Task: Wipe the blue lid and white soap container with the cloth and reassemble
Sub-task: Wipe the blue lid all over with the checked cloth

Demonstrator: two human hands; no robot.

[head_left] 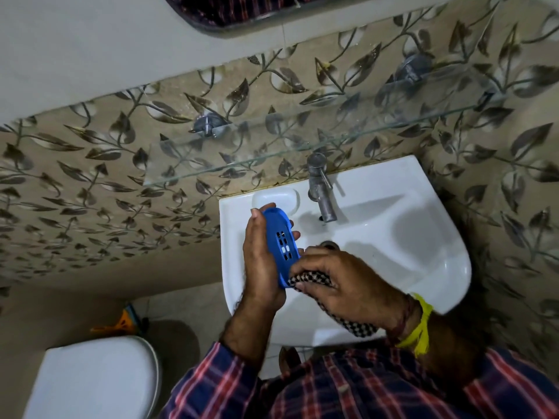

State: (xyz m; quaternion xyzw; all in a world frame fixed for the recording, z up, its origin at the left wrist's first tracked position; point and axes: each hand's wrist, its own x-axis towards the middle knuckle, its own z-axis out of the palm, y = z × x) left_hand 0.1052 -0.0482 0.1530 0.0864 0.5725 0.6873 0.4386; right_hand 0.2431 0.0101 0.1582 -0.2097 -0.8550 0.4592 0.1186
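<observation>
My left hand (260,261) grips a blue oval lid (281,243) with several slots, held on edge over the left side of the white sink (423,267). My right hand (341,279) holds a black-and-white checked cloth (308,281) against the lid's lower end. More of the cloth hangs below my right wrist. I cannot pick out a separate white soap container; only a moulded soap recess (287,196) shows on the sink's back left corner.
A steel tap (322,189) stands at the back of the sink, with the drain (329,244) just beyond my right hand. A glass shelf (272,152) juts from the leaf-patterned wall above. A white toilet lid (96,379) lies at lower left.
</observation>
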